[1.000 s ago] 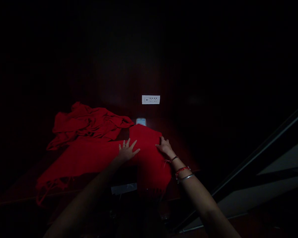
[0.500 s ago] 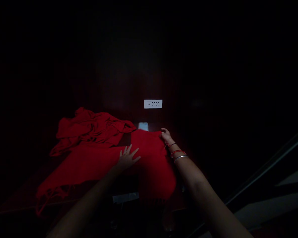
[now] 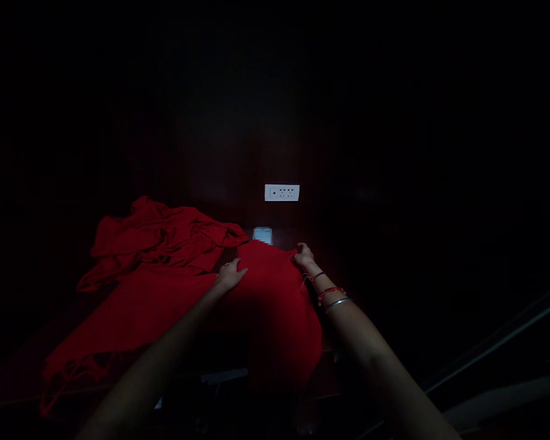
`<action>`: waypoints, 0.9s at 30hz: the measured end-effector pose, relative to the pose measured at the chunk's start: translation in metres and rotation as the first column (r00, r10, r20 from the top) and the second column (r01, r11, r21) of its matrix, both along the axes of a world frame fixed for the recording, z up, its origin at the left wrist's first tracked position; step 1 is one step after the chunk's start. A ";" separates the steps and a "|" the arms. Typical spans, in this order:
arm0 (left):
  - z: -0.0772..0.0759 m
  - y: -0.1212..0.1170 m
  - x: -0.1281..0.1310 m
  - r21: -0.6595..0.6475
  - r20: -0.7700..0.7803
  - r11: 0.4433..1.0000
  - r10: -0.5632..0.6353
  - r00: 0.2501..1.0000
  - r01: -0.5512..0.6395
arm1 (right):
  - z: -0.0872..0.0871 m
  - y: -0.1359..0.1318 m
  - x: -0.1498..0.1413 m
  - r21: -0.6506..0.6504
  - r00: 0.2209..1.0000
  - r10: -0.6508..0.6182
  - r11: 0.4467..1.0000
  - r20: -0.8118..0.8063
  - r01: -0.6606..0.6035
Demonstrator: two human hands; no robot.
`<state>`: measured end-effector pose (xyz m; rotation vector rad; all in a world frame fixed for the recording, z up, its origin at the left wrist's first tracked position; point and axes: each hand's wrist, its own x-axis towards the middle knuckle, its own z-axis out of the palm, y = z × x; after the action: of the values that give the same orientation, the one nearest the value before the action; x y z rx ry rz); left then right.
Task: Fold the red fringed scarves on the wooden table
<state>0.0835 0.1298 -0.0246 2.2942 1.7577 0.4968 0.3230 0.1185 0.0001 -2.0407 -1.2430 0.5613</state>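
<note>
A large red fringed cloth lies spread over a dark table, bunched up at the back left and hanging over the near edge. My left hand rests on the cloth near its far fold, fingers together and flat. My right hand sits at the cloth's far right corner, fingers curled at the edge; whether it pinches the fabric is hidden in the dim light. Bracelets circle my right wrist.
A white wall socket plate is on the dark wall behind. A small pale object lies on the table just beyond the cloth. The room is very dark; a slanted rail runs at the lower right.
My left hand has slid farther forward over the cloth and its fingers have drawn together. My right hand stayed at the far right corner. The cloth's near edge hangs lower.
</note>
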 end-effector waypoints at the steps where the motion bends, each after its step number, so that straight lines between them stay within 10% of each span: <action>1: -0.004 -0.002 0.001 0.027 -0.009 0.999 -0.027 1.000 0.027 | 0.002 -0.001 0.002 0.011 1.000 0.000 1.000 0.019 -0.001; 7: -0.029 -0.021 -0.001 0.145 -0.112 0.972 -0.171 0.979 0.186 | 0.015 -0.030 0.014 -0.036 0.984 -0.012 0.999 0.177 0.018; 13: -0.016 -0.015 -0.003 -0.004 0.145 0.964 -0.263 0.954 0.266 | 0.013 -0.064 -0.068 -0.094 0.702 0.452 0.869 0.551 -0.485; 19: -0.021 -0.013 -0.034 0.157 0.254 0.971 -0.216 0.943 0.180 | 0.002 -0.048 -0.123 -0.201 0.699 0.373 0.926 0.610 -0.318; 27: -0.027 -0.016 -0.052 0.256 -0.071 0.941 -0.211 0.975 0.222 | 0.034 -0.030 -0.072 -0.101 0.739 0.417 0.896 0.529 -0.433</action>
<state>0.0313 0.1134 -0.0515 2.6585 1.5071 0.6783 0.2506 0.0885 0.0342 -1.9520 -2.0784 0.1482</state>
